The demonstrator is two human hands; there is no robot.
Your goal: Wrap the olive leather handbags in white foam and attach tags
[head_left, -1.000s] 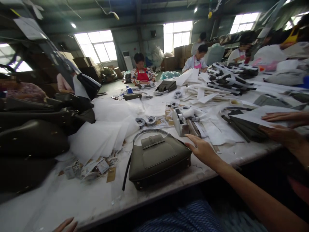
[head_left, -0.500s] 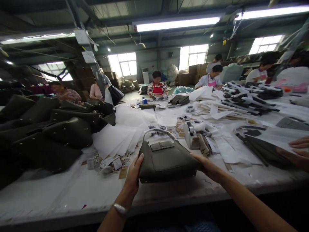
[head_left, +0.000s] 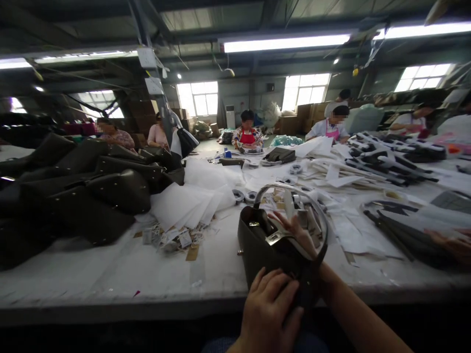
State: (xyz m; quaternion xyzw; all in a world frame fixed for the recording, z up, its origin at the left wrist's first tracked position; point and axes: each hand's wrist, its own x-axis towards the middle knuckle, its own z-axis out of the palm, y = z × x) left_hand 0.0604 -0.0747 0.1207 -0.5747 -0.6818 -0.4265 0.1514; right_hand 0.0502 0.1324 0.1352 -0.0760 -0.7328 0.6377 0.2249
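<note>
A dark olive handbag (head_left: 257, 242) stands upright at the near edge of the white worktable (head_left: 110, 274), its wrapped handle (head_left: 294, 193) arching above it. My left hand (head_left: 270, 306) presses against the bag's near lower side with the fingers curled on it. My right hand (head_left: 296, 230) reaches over the top of the bag by the metal clasp (head_left: 276, 238), fingers spread on the flap.
A heap of dark olive bags (head_left: 81, 191) fills the left of the table. White sheets (head_left: 187, 203) and paper tags (head_left: 172, 238) lie in the middle, tape rolls (head_left: 245, 196) beyond. Another person's hand (head_left: 451, 245) rests on dark pieces at right. Several workers sit at the far end.
The bag has been lifted from lying flat to standing upright near the table edge. My left hand shifted to its near side; my right hand went over its top.
</note>
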